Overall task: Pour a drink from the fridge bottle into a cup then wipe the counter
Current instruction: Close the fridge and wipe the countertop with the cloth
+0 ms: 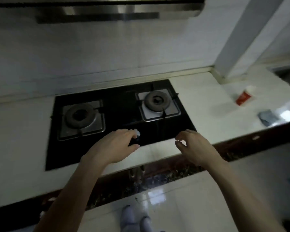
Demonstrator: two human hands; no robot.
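Left hand [119, 145]: forearm enters from 7 o'clock, palm down, fingers curled toward 2 o'clock; grip unclear, blurred. Right hand [193, 144]: forearm from 5 o'clock, fingers loosely curled, holding nothing.

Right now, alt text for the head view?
The left hand and right hand hover empty over a black glass two-burner hob, the left by its silver knob. A red-and-white paper cup and grey cloth sit on the white counter to the right.

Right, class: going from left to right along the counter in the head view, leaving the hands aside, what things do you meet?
Left burner → right burner → red cup → grey cloth.
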